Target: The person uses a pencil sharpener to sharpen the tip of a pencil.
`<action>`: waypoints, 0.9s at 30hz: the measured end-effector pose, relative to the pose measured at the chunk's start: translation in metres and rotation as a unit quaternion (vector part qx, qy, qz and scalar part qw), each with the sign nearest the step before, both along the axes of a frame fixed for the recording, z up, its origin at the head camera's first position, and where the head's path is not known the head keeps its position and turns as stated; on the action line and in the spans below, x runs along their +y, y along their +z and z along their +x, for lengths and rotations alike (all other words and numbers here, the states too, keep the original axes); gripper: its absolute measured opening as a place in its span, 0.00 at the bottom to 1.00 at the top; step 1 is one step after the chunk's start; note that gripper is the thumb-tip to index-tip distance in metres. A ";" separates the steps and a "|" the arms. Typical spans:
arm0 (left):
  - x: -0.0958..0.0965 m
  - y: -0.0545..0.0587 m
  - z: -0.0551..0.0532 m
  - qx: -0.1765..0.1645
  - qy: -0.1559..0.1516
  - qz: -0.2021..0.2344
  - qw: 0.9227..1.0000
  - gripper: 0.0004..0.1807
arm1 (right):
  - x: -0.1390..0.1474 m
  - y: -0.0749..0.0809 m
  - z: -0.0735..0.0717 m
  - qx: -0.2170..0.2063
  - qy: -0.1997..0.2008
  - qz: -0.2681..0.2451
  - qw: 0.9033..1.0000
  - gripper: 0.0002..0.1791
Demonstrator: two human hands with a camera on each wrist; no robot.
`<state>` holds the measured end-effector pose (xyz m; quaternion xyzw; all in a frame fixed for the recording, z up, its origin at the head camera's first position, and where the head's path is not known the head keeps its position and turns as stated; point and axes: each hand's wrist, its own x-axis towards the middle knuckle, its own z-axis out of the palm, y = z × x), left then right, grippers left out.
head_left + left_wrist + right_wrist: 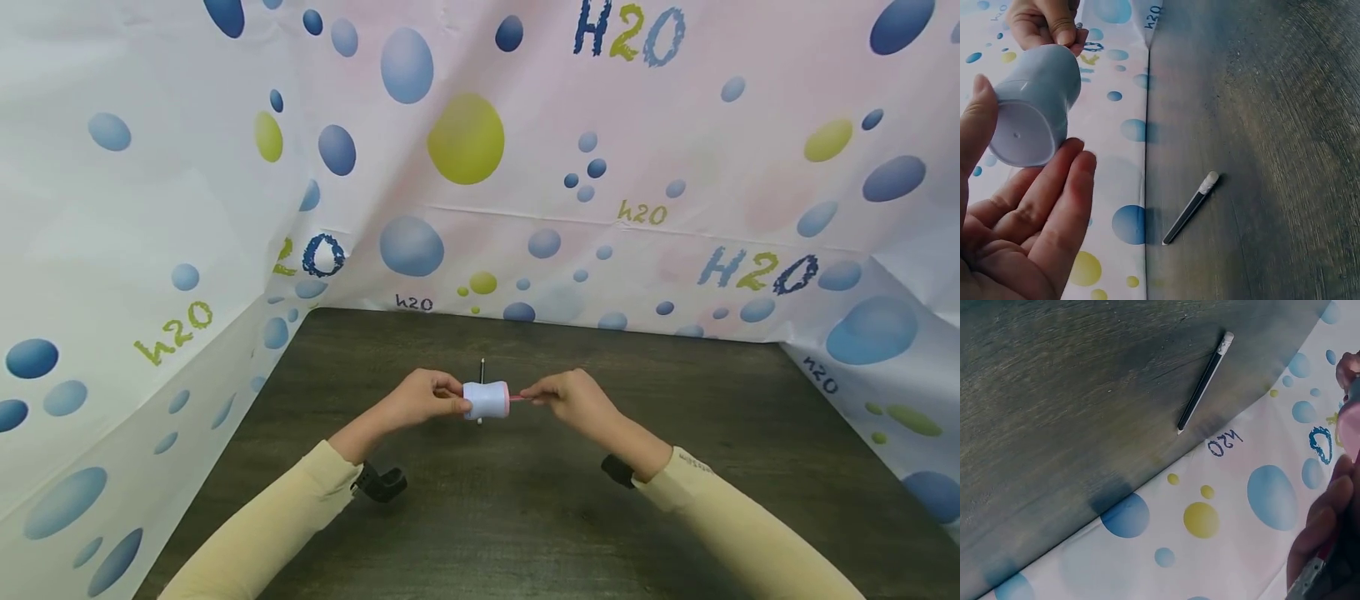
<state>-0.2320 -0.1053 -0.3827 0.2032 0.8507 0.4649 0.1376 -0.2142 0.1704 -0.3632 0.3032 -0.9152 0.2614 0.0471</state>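
My left hand [422, 395] grips a pale bluish-white, waisted pencil sharpener [486, 400] by its left end, thumb on one side and fingers on the other. The left wrist view shows that end of the sharpener [1025, 134] as round and smooth with a small dot. On the right, its pink end [1349, 428] faces my right hand [576, 402]. That hand pinches a red pencil [519, 397], whose front meets the pink end; the tip is hidden. The pencil's silver ferrule [1307, 580] shows behind the fingers. Both hands are above the table.
A black pencil [1186, 215] with a white eraser lies on the dark wooden table [480, 517], behind and below the sharpener. White sheeting [525, 208] with blue and green dots walls the table at the back and sides. Black straps [381, 483] circle the wrists.
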 end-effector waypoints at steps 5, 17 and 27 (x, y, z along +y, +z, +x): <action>0.002 -0.001 0.002 0.030 0.007 0.003 1.000 0.21 | 0.005 0.002 -0.006 -0.116 0.018 -0.015 0.993 0.09; 0.010 -0.002 0.009 0.152 -0.018 -0.018 0.988 0.29 | 0.018 -0.007 -0.017 -0.339 0.011 -0.111 0.934 0.15; 0.005 0.000 0.002 0.010 0.006 0.034 0.999 0.29 | 0.012 -0.001 -0.001 -0.150 -0.028 -0.065 0.986 0.12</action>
